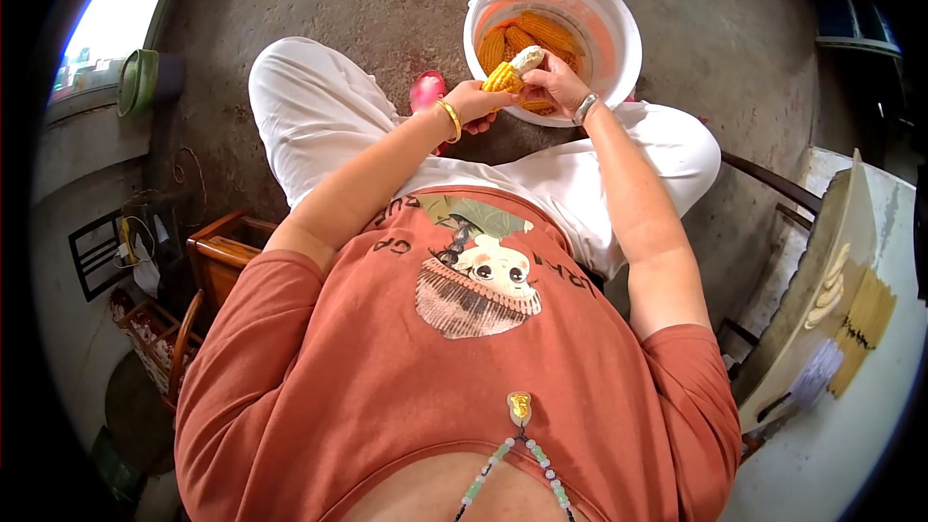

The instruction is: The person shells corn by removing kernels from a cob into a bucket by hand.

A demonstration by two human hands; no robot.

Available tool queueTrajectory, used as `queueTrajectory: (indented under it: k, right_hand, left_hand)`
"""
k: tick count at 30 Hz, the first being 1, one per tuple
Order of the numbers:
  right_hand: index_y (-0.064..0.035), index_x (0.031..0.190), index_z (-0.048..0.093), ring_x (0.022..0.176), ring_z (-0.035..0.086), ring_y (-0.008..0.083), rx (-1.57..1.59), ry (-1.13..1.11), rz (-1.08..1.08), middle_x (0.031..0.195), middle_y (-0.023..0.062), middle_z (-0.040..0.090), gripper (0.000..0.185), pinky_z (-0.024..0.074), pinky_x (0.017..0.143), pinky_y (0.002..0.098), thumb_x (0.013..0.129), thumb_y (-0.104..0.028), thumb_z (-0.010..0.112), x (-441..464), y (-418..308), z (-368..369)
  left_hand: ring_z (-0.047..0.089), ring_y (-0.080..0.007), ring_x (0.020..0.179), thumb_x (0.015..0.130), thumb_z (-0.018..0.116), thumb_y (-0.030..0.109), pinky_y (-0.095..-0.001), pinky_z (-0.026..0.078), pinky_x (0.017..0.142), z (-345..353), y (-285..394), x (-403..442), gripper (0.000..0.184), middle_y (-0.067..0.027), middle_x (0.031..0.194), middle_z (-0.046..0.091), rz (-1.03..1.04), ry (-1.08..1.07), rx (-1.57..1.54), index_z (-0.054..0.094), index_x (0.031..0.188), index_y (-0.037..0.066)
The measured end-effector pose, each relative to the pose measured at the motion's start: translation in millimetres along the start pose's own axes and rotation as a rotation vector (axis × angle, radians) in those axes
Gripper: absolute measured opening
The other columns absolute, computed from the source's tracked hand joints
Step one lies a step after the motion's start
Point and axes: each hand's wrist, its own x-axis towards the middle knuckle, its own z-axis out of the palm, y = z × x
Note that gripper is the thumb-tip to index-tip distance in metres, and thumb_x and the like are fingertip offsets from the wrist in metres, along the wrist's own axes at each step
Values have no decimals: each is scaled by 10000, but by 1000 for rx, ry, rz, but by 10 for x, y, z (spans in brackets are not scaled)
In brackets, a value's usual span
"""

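Near the top centre, my left hand (472, 104) is wrapped round a yellow corn cob (503, 80). My right hand (559, 80) is closed on a pale, bare cob (527, 59), which lies against the upper end of the yellow cob. Both hands are over the near rim of a white bucket (623, 29). Inside it lie several orange-yellow cobs (549, 33) and loose kernels. My fingertips partly hide where the two cobs touch.
The bucket stands on the concrete floor (387, 0) between my knees. A pink shoe (427, 90) is left of it. A wooden stool (227, 256) stands at the left, and a board-topped table (822, 300) at the right.
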Motion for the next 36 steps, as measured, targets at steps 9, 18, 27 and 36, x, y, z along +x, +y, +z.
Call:
queueTrajectory:
  k: [9, 18, 27, 36]
  right_hand:
    - [-39, 1202, 419, 916, 593, 150, -137, 90, 16, 1075, 84, 543, 584, 523, 778, 278, 790, -336, 706, 33, 39, 54]
    - [-30, 1195, 442, 1000, 568, 148, -20, -3, 23, 1094, 82, 543, 446, 504, 857, 294, 847, -227, 639, 0, -3, 51]
    - [-35, 1192, 465, 924, 597, 136, -65, 67, 61, 1062, 71, 567, 390, 508, 814, 274, 876, -237, 569, -51, -88, 151]
    - [-39, 1110, 533, 841, 594, 97, -113, -1, 38, 991, 36, 601, 403, 497, 732, 235, 843, -316, 652, -36, -26, 123]
  left_hand:
    - [532, -132, 458, 726, 686, 465, -270, 410, 414, 61, -42, 68, 476, -57, 618, 570, 78, 171, 286, 585, 729, -1]
    - [439, -90, 415, 740, 710, 434, -237, 345, 375, 79, -64, 57, 409, 15, 569, 482, 111, 208, 254, 588, 758, 45]
    - [379, -60, 388, 773, 706, 388, -216, 264, 340, 33, 40, -93, 355, 25, 563, 464, 9, 62, -41, 517, 689, 99]
    - [392, -64, 387, 791, 682, 389, -215, 280, 335, 27, -41, -11, 351, 23, 560, 464, 37, 78, 10, 523, 700, 90]
